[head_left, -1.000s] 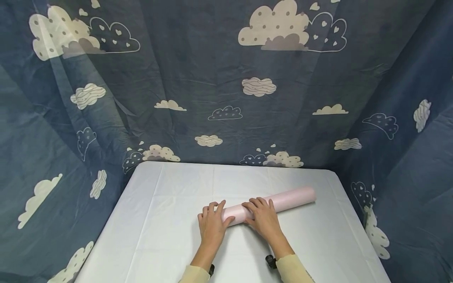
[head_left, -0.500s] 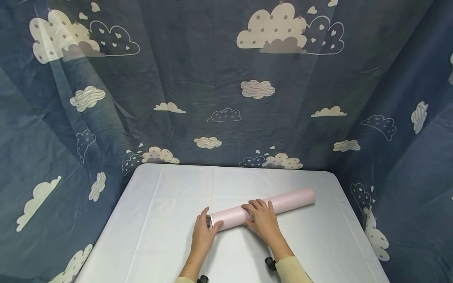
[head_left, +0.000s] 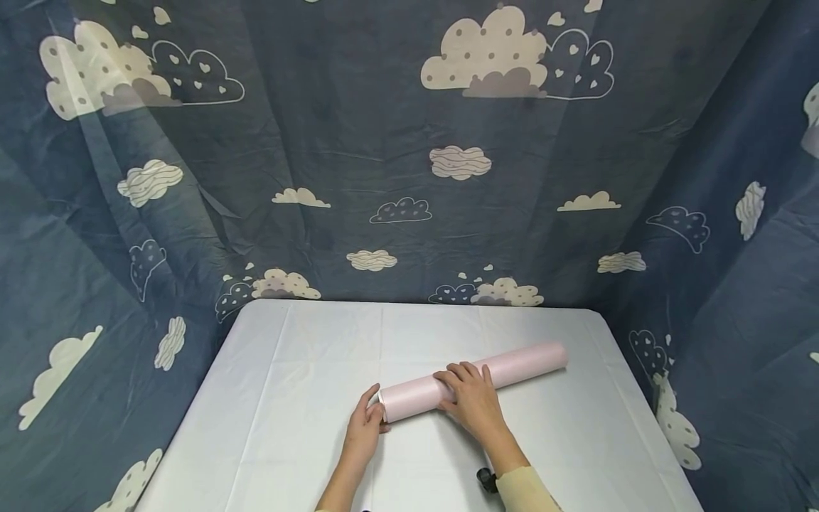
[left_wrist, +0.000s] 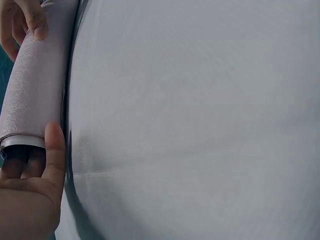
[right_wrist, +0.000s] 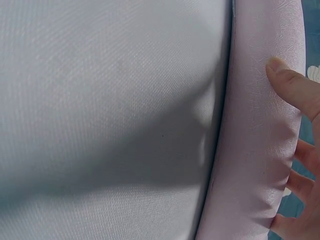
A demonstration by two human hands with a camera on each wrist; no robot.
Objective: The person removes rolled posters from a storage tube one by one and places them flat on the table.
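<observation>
Head view has your left hand (head_left: 362, 429) newly slid to the open rim (left_wrist: 22, 141) of the pink roll (head_left: 409, 398) at lower centre, apparently pinching it, though partly hidden, while your right hand (head_left: 476, 402) grips farther along, so work now seems centred there.
</observation>
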